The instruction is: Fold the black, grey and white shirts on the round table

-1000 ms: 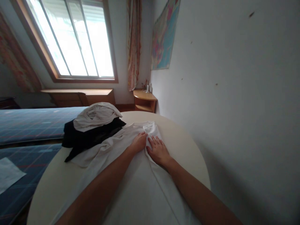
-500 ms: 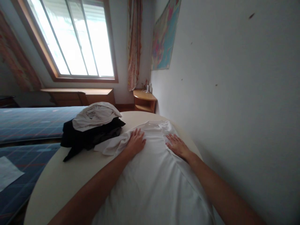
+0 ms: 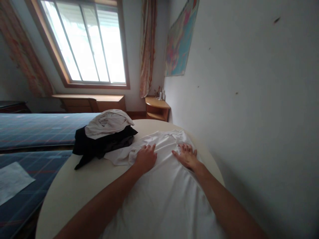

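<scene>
A white shirt (image 3: 166, 196) lies spread lengthwise over the round table (image 3: 62, 202), its collar end at the far side and a sleeve out to the left. My left hand (image 3: 146, 158) rests palm down on the upper left of the shirt, beside that sleeve, fingers slightly bent and apart. On the upper right part my right hand (image 3: 186, 156) presses the cloth, thumb spread out and fingers a little curled. Neither hand lifts any fabric that I can see. The lower end of the shirt runs out of view at the bottom.
Left on the table sits a pile of dark clothes (image 3: 99, 146) topped by a crumpled pale garment (image 3: 109, 122). Blue plaid mattresses (image 3: 45, 132) lie further left, one bearing a white sheet (image 3: 15, 181). The wall (image 3: 261, 132) stands close on the right.
Both hands have stayed on the shirt while their fingers have bent more. My right thumb has spread outward. The whole view has shifted slightly, so the room appears further right.
</scene>
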Demonstrator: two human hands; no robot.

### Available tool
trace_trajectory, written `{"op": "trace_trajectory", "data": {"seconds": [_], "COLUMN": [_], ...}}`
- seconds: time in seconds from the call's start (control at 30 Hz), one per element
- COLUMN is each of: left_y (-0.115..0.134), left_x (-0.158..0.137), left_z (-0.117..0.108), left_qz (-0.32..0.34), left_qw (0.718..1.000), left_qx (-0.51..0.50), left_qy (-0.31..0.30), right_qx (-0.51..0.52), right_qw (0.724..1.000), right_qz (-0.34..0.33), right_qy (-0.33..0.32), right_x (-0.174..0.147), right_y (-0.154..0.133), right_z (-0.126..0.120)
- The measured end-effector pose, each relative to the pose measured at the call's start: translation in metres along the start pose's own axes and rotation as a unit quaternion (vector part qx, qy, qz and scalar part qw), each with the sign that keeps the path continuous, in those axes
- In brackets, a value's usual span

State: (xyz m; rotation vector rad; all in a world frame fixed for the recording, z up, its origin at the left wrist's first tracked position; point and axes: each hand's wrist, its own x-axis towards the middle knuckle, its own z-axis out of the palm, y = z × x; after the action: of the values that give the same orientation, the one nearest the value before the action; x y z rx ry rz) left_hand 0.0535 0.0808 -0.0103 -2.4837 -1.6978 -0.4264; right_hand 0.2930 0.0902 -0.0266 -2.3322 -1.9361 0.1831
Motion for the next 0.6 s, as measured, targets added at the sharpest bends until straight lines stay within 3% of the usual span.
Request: {"op": "trace_trajectory", "data": {"seconds": [0.13, 0.37, 0.6], "left_y": [-0.007, -0.025, -0.049], "left_x": [0.016, 0.054, 0.083], "left_z": [-0.003, 0.013, 0.035], "left_qz": [-0.088, -0.081, -0.098], "left_qw": [0.994, 0.991, 0.993], "left_qx": [0.057, 0.02, 0.011], "left_qy": [-0.02, -0.104, -0.071], "right_qx": [-0.002, -0.008, -0.002], "right_qw": [1.0, 0.999, 0.999], "right_qz": [-0.005, 0.0, 0.01], "right_qy": [-0.011, -0.034, -0.041], "right_x": [-0.001, -0.002, 0.007], "right_y": [0.003, 0.001, 0.0], "right_z": [0.002, -0.004, -0.006]}}
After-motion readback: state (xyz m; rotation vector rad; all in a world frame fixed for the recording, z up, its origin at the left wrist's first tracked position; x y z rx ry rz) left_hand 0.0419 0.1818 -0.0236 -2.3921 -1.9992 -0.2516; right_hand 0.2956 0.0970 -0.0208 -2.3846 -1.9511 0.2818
